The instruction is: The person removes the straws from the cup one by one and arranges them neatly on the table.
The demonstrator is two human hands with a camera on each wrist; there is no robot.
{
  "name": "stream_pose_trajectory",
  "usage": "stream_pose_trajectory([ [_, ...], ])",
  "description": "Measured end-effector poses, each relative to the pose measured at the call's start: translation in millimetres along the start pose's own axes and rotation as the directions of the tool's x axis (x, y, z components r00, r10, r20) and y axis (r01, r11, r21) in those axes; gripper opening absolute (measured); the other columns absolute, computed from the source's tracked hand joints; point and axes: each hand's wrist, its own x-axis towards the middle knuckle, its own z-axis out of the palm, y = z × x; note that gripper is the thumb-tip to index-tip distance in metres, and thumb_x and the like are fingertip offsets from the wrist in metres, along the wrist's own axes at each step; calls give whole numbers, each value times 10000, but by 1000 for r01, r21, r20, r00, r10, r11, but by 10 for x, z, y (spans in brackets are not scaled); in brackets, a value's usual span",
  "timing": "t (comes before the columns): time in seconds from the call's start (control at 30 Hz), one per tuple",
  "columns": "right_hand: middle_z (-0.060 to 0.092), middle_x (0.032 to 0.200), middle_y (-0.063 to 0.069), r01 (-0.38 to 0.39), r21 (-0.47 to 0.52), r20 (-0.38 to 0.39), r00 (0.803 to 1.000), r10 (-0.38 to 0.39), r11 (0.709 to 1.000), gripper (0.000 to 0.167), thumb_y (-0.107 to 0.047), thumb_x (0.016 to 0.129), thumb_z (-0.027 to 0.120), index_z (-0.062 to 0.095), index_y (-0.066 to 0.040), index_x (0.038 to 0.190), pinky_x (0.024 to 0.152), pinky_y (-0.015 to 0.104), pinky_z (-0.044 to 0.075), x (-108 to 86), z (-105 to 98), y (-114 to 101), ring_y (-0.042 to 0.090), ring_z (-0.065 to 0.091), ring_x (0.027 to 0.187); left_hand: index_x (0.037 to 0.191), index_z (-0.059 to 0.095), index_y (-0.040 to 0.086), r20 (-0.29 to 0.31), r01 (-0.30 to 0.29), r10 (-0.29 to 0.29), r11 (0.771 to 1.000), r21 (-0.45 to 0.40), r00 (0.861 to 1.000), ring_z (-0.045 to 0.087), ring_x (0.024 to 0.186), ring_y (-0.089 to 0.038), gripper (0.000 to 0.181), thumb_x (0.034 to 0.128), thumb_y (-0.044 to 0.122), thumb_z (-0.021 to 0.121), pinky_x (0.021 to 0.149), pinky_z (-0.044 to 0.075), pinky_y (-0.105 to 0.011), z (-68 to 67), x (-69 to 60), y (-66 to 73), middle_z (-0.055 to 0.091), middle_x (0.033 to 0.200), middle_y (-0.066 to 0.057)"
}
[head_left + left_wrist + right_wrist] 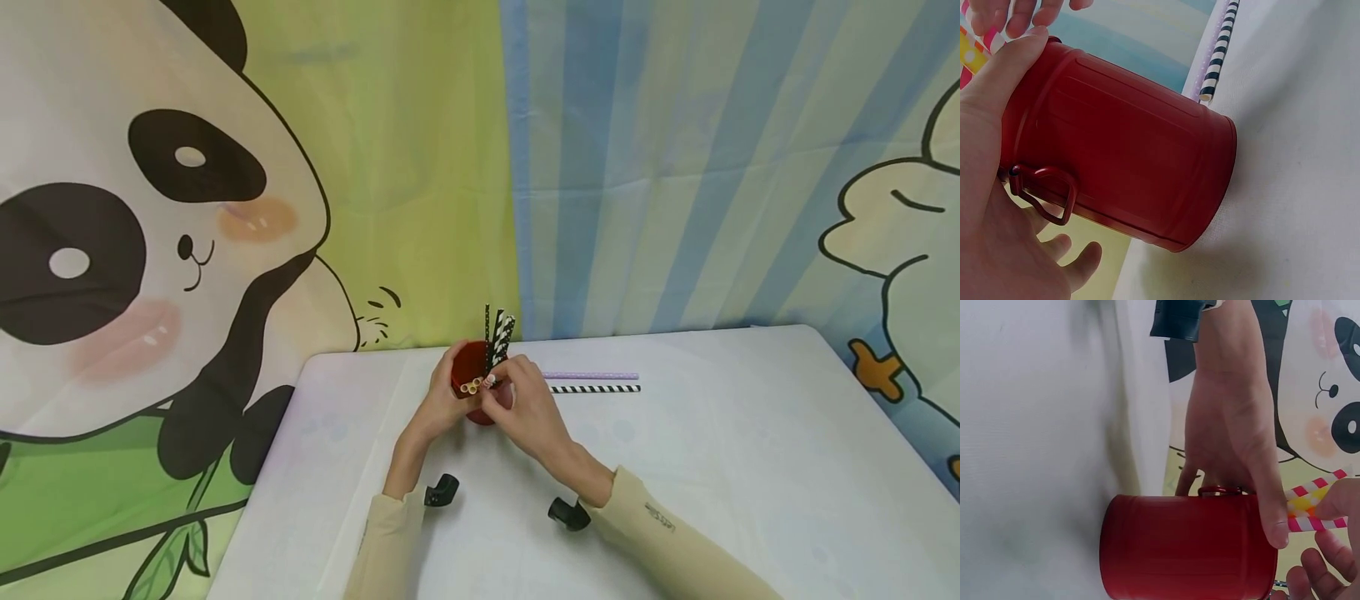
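Note:
A small red metal bucket point(1129, 150) with a wire side handle stands on the white table. My left hand point(442, 407) holds it near the rim, thumb across the front and fingers round the far side. Black-and-white paper straws point(501, 337) rise from the back of the bucket, and several yellowish straw ends point(471, 387) show at its front. Over the opening, my right hand point(534, 412) pinches a pink-and-white striped paper straw point(1317, 524) between thumb and fingers. Its lower end is hidden inside the bucket. A yellow straw point(1300, 503) with pale dots sits beside it.
Right of the bucket, a lilac straw point(592, 376) and a black-and-white striped straw point(596, 389) lie side by side on the table point(712, 433). Behind the table hangs a printed curtain point(420, 167) with a panda on the left.

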Motion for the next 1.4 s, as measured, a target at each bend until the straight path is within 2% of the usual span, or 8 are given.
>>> stream_pose_trajectory([
  [0.3, 595, 972, 24, 6, 5, -13, 1000, -6, 1000, 164, -128, 867, 725, 606, -128, 979, 762, 298, 467, 27, -90, -53, 218, 583, 921, 1577, 222, 68, -14, 14, -14, 1000, 12, 1000, 361, 1401, -385, 921, 828, 114, 756, 1108, 399, -601, 13, 0, 19, 363, 1530, -210],
  [0.43, 605, 987, 42, 0, 22, -17, 1000, 0, 1000, 163, -131, 872, 731, 610, -132, 981, 746, 336, 478, 37, -131, -72, 228, 586, 932, 1577, 223, 69, -11, 24, -24, 999, 21, 1000, 361, 1401, -381, 924, 828, 126, 760, 1108, 398, -600, 12, 3, 24, 361, 1533, -208],
  [0.57, 616, 992, 79, -7, 48, -30, 1000, 8, 999, 157, -122, 880, 723, 614, -128, 993, 732, 321, 477, 59, -176, -108, 218, 576, 930, 1576, 227, 61, -12, 22, -22, 999, 25, 1000, 359, 1404, -386, 925, 830, 134, 769, 1114, 392, -599, 6, 15, 36, 364, 1533, -213],
  [0.8, 622, 999, 101, -37, 81, -29, 999, 39, 996, 145, -131, 891, 715, 619, -133, 999, 732, 280, 452, 71, -239, -171, 239, 577, 942, 1588, 226, 169, -41, 12, -10, 999, 37, 999, 343, 1418, -369, 959, 820, 161, 800, 1123, 384, -598, 47, 131, -331, 361, 1547, -164],
  [0.87, 620, 998, 100, -39, 77, -30, 999, 42, 996, 150, -132, 891, 719, 622, -132, 1004, 743, 290, 455, 73, -257, -184, 237, 577, 950, 1581, 239, 198, -46, 1, 1, 999, 37, 999, 361, 1409, -346, 957, 815, 182, 812, 1116, 396, -590, 50, 134, -373, 379, 1538, -137],
  [1.03, 622, 991, 100, -38, 79, -39, 998, 41, 996, 145, -132, 894, 719, 626, -138, 1006, 757, 340, 480, 79, -320, -221, 166, 557, 955, 1563, 263, 245, -54, -17, 19, 999, 36, 998, 392, 1387, -296, 953, 801, 234, 836, 1112, 408, -559, 52, 133, -403, 407, 1516, -86],
  [1.17, 623, 1004, 72, -39, 86, -47, 998, 44, 996, 140, -140, 899, 719, 632, -147, 1007, 765, 327, 486, 79, -372, -248, 131, 544, 963, 1559, 269, 242, -63, -22, 25, 999, 41, 998, 394, 1390, -288, 960, 792, 253, 847, 1123, 397, -555, 59, 133, -411, 412, 1514, -81],
  [1.4, 588, 988, -4, -54, 86, -61, 996, 60, 995, 136, -138, 900, 718, 632, -142, 1005, 782, 303, 510, 86, -443, -277, 159, 553, 958, 1562, 260, 232, -58, -11, 14, 999, 40, 998, 398, 1387, -279, 976, 788, 286, 852, 1135, 386, -554, 67, 136, -418, 421, 1501, -55],
])
